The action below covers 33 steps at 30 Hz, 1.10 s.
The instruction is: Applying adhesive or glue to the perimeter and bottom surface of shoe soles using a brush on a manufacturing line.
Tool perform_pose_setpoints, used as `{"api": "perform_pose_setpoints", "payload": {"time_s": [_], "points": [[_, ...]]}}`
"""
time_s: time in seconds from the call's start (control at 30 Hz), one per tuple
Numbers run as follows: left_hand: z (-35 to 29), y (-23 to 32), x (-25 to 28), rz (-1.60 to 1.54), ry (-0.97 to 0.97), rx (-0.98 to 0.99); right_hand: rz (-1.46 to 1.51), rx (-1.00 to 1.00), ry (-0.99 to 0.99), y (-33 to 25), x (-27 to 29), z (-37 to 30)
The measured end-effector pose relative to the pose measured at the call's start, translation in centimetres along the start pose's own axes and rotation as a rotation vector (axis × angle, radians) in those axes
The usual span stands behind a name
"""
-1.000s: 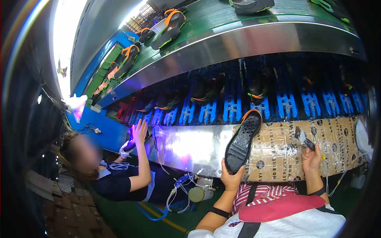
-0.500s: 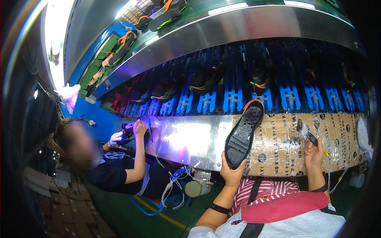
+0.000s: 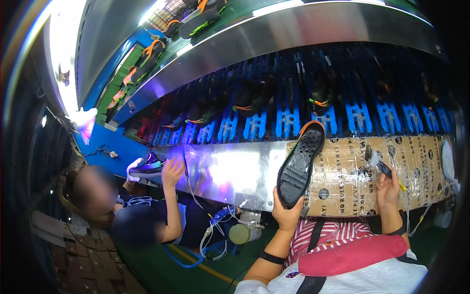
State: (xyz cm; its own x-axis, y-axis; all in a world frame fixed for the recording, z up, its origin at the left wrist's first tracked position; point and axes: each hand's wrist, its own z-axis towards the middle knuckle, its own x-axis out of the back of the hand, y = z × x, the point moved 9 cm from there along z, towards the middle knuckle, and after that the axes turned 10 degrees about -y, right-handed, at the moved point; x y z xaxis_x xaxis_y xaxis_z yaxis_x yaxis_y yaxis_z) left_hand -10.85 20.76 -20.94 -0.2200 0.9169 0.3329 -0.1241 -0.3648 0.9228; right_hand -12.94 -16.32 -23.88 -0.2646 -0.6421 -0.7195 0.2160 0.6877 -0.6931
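Note:
My left hand [image 3: 287,211] is closed round the near end of a black shoe sole [image 3: 301,164], which points away from me over the bench. Small round hollows dot its far half, ribs cross its near half, and orange edges its far tip. My right hand [image 3: 388,190] grips the black handle of a brush [image 3: 380,161], whose dark, worn bristles point away and to the left. A gap lies between brush and sole. Under both is a taped cardboard sheet [image 3: 342,191] on the bench.
Beyond the bench runs a rack of blue holders [image 3: 289,123] carrying dark shoes [image 3: 321,95]. Above it a metal-edged conveyor [image 3: 323,29] bears more shoes. At left a co-worker [image 3: 161,215] handles a shoe [image 3: 147,167]. A yellowish jar [image 3: 240,234] and hoses hang at the bench's front edge.
My hands, the sole and the brush stay almost still. The co-worker has leaned nearer the bench, their hand has come down, and the shoe beside them has turned and shifted left.

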Motion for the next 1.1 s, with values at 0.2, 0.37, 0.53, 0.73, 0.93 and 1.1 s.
{"api": "perform_pose_setpoints", "payload": {"time_s": [0.2,0.37,0.53,0.73,0.93,1.1], "points": [[0.1,0.8,0.2,-0.041,-0.012,0.009,-0.007,0.001,0.026,0.2,0.3,0.0],[0.0,1.2,0.3,0.048,-0.009,-0.010,-0.008,-0.001,0.021,0.2,0.5,-0.1],[-0.1,0.9,0.2,-0.010,-0.022,0.009,-0.020,0.006,-0.006,0.0,-0.1,-0.3],[0.0,0.7,0.1,-0.021,-0.019,-0.014,-0.023,-0.012,0.030,-0.2,-1.0,-0.5],[0.2,0.3,0.0,-0.099,-0.016,0.033,-0.019,-0.012,0.020,-0.2,-0.9,-0.4],[0.0,1.0,0.9,-0.187,0.063,0.039,-0.056,-0.004,-0.003,-0.4,-0.7,-0.2]]}}
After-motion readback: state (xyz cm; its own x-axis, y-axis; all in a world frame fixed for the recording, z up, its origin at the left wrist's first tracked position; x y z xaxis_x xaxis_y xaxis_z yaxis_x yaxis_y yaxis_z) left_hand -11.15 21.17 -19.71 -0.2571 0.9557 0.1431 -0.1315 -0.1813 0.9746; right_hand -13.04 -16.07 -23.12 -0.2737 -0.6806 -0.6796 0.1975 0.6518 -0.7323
